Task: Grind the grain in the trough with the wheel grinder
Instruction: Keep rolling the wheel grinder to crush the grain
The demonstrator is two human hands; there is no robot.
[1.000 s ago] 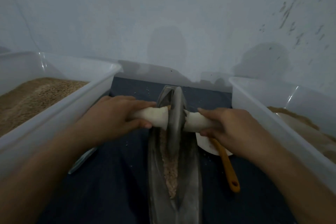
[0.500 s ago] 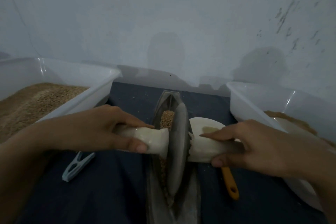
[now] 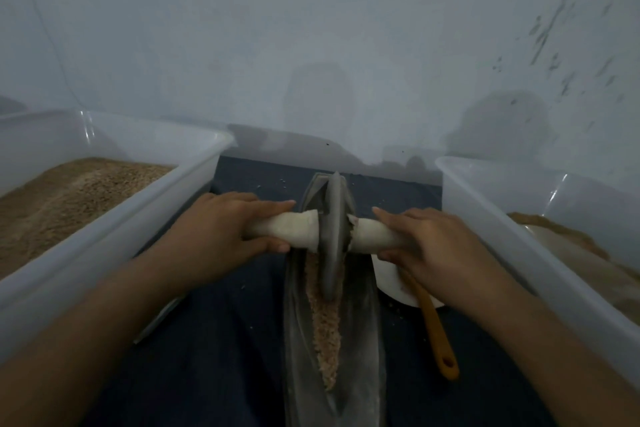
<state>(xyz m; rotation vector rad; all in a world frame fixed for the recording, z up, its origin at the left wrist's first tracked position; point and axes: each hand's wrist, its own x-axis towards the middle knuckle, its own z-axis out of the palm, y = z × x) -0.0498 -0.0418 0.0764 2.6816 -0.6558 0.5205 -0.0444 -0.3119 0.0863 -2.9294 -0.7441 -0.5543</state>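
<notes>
Dark cloth [image 3: 239, 357] under metal trough [image 3: 363, 340] — pale wall [image 3: 311, 45] behind.

My left hand [image 3: 221, 236] grips the white left handle of the wheel grinder [image 3: 333, 236] at centre frame, and my right hand [image 3: 433, 246] grips the right handle. The grey wheel stands upright in the long grey trough [image 3: 363, 340], with crushed grain [image 3: 325, 333] trailing toward the bottom. White tubs [image 3: 194, 180] of grain sit at the left and right edges; an orange-handled tool [image 3: 436, 333] lies right of the trough
</notes>
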